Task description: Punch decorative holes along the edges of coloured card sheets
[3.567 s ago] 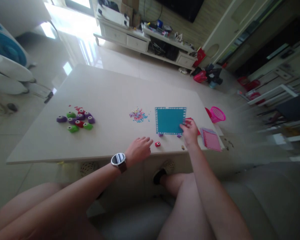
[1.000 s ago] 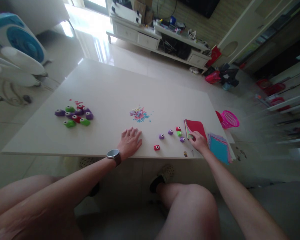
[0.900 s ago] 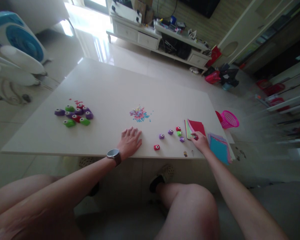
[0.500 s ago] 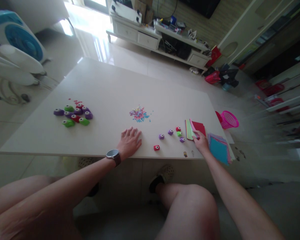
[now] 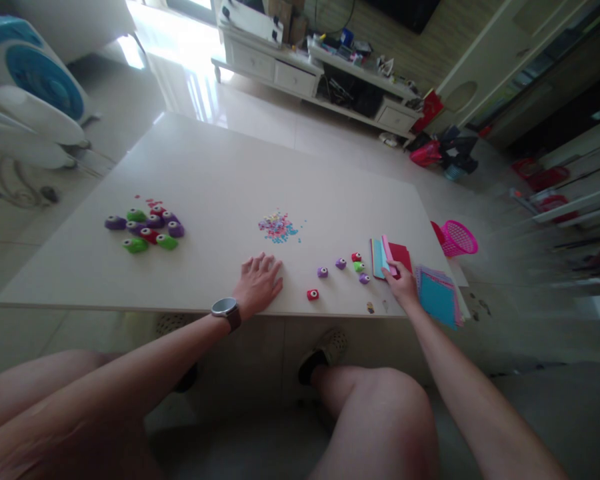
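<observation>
My left hand (image 5: 259, 283) lies flat on the white table (image 5: 220, 167), fingers spread, with nothing in it. At the right my right hand (image 5: 401, 283) pinches a pink paper sheet (image 5: 388, 250) that stands partly lifted from a stack of coloured paper. A light blue sheet (image 5: 379, 257) shows left of it, and red sheets (image 5: 403, 255) lie to its right. Left of the stack are several small one-eyed figures: a red one (image 5: 313, 294), purple ones (image 5: 323, 272) and a green one (image 5: 359, 266). Two tiny flat pieces (image 5: 371, 307) lie near the front edge.
A pile of small coloured bits (image 5: 279, 227) lies mid-table. Larger green, purple and red one-eyed figures (image 5: 150, 235) cluster at the left, beside red bits (image 5: 155, 203). Patterned and blue sheets (image 5: 437, 300) lie at the right edge; a pink basket (image 5: 460, 238) stands beyond.
In the stack, light blue now shows where light green was, and the pink sheet stands more upright in my right hand. My left hand has stayed in place.
</observation>
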The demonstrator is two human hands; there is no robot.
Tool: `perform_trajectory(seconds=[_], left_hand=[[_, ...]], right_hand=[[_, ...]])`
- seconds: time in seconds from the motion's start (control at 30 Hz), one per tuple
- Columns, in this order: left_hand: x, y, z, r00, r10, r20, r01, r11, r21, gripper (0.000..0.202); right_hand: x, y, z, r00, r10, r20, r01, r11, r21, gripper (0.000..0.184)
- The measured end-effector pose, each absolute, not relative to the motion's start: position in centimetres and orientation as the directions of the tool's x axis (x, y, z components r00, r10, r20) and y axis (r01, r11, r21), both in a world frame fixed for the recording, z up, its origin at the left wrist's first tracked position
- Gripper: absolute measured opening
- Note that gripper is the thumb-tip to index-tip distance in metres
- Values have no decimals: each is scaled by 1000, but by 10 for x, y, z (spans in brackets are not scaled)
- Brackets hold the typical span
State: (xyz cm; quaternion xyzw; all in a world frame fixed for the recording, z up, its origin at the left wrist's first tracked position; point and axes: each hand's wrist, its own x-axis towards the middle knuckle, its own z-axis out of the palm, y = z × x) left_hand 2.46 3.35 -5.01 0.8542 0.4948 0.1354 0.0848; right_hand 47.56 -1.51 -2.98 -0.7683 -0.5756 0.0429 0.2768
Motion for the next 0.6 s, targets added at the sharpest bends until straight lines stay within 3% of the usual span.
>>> perform_trajectory(seconds=[0.17, 0.33, 0.6], left_hand=[[25, 33, -49, 480, 865, 144, 823, -501, 267, 46], [24, 34, -51, 474, 868, 144, 822, -495, 281, 45], [25, 34, -50, 474, 869, 144, 819, -495, 290, 46]], right_hand=[[468, -6, -28, 290, 892, 346, 942, -203, -267, 22], [461, -1, -26, 223, 920, 323, 975, -213, -66, 15], [455, 0, -25, 217, 931, 295, 975, -224, -10, 11]])
